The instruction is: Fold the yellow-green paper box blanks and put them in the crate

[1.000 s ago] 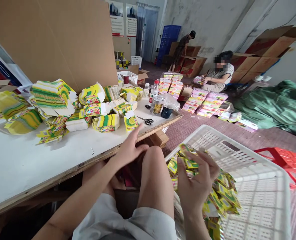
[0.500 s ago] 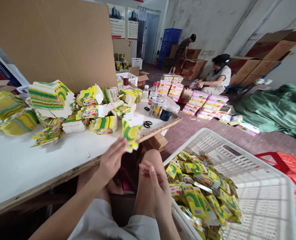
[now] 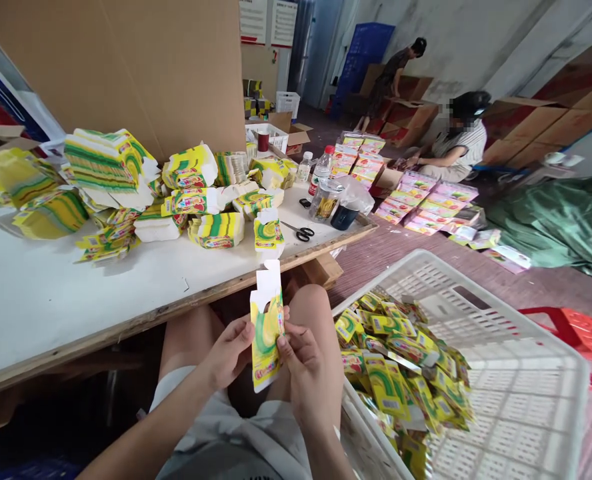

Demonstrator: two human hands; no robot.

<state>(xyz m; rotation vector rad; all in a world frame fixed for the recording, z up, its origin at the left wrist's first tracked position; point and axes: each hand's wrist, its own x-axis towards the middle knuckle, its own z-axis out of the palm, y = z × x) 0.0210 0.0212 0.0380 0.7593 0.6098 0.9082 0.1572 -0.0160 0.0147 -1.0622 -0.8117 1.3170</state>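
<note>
A yellow and green printed carton point(image 3: 266, 340), with white flaps at its top, is held upright above my lap. The fingers of my left hand point(image 3: 232, 350) grip its left edge. On its right edge, my right hand point(image 3: 299, 350) pinches it between thumb and fingers. Beyond it, a small stack of similar flat cartons point(image 3: 269, 233) lies at the table edge. To my right, a white plastic crate point(image 3: 521, 373) contains many filled yellow-green packets point(image 3: 391, 387).
Bundled cartons point(image 3: 111, 170) line the white table point(image 3: 36, 307). Scissors point(image 3: 303, 233), a bottle point(image 3: 322, 170), a jar point(image 3: 325, 200) and a dark cup point(image 3: 345, 217) stand near its corner. A red stool point(image 3: 586, 340) is beyond the crate. Two people work among boxes behind.
One carton has come from the table edge to above my lap, now between both hands. My right hand, empty before, has closed on it. The view has tilted down slightly.
</note>
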